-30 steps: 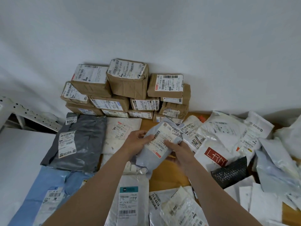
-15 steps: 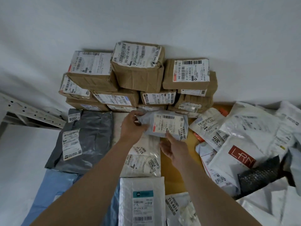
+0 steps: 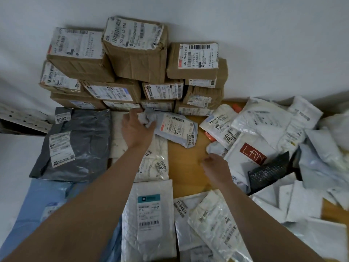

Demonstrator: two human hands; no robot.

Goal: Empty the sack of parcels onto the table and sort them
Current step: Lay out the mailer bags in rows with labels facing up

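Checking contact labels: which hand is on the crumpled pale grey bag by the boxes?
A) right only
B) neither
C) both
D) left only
D: the left hand grips the bunched end of the pale grey bag; the right hand is apart from it, holding nothing.

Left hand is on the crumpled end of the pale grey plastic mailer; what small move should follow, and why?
Probably the left hand should let go of the pale grey plastic mailer: it lies label-up on the wooden table beside the brown cardboard boxes, and the right hand hovers empty by the heap of white mailers.
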